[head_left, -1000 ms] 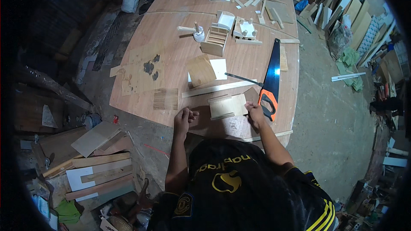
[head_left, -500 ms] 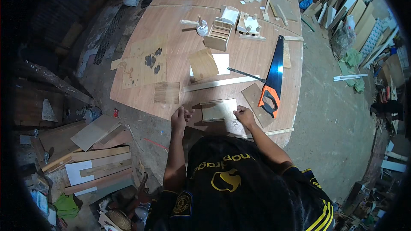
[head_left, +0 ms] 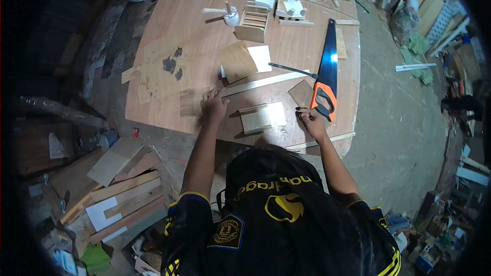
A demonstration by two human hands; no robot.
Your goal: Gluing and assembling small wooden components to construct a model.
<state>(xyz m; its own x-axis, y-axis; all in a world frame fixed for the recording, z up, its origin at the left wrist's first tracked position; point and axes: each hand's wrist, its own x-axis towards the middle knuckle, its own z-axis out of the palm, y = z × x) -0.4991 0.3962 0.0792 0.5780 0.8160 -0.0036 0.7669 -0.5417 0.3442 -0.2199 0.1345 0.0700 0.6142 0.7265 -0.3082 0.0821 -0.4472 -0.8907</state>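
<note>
My left hand point(head_left: 214, 106), fingers apart, reaches over the table by the left end of a pale wood strip point(head_left: 261, 84). Beside it lies a brown rectangle of thin board point(head_left: 190, 103), partly hidden by the hand. My right hand point(head_left: 312, 121) is closed around a small dark pen-like stick point(head_left: 298, 109), just left of the handsaw's point(head_left: 327, 69) orange and black handle. Between my hands a small pale wooden panel point(head_left: 255, 120), with narrow strips along two edges, lies on a whitish piece point(head_left: 277, 114). Neither hand touches it. A brown offcut point(head_left: 302, 93) sits beyond my right hand.
Farther up the table point(head_left: 169, 25) stand small wooden models point(head_left: 251, 23), a white-wrapped pot point(head_left: 231, 18) and loose sticks. A thin dark rod point(head_left: 291, 69) lies near the saw blade. Stacked boards point(head_left: 123, 194) crowd the floor at left; scrap wood point(head_left: 429, 15) leans at right.
My left hand has moved forward to the wood strip and its fingers have spread. My right hand has left the small panel and moved right, toward the saw handle. The view has shifted slightly.
</note>
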